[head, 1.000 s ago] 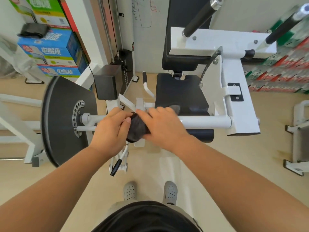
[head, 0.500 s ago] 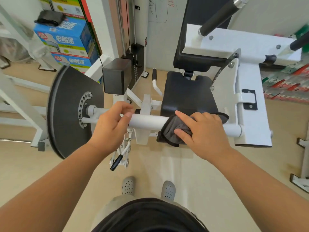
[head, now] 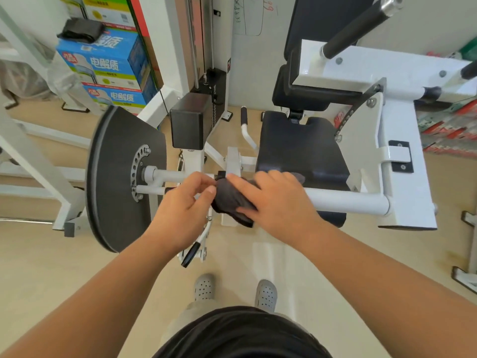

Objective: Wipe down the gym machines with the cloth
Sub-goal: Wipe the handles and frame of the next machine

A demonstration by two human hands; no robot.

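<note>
A white gym machine stands in front of me, with a black seat (head: 299,148) and a horizontal white bar (head: 346,201) across its front. My right hand (head: 276,202) presses a dark grey cloth (head: 229,198) around the bar near its middle. My left hand (head: 183,205) is curled around the bar just left of the cloth, thumb and fingertips touching the cloth's edge. A large black disc (head: 116,177) sits at the bar's left end.
A black weight block (head: 188,122) and cable column rise behind the bar. Blue cartons (head: 103,65) are stacked at the back left. A white frame (head: 38,161) runs along the left, another machine's feet at the right edge (head: 467,277). My shoes (head: 205,288) stand on beige floor.
My right hand has slid the cloth back left along the bar, from its right part to the middle, ending against my left hand. The left hand stayed on the bar.
</note>
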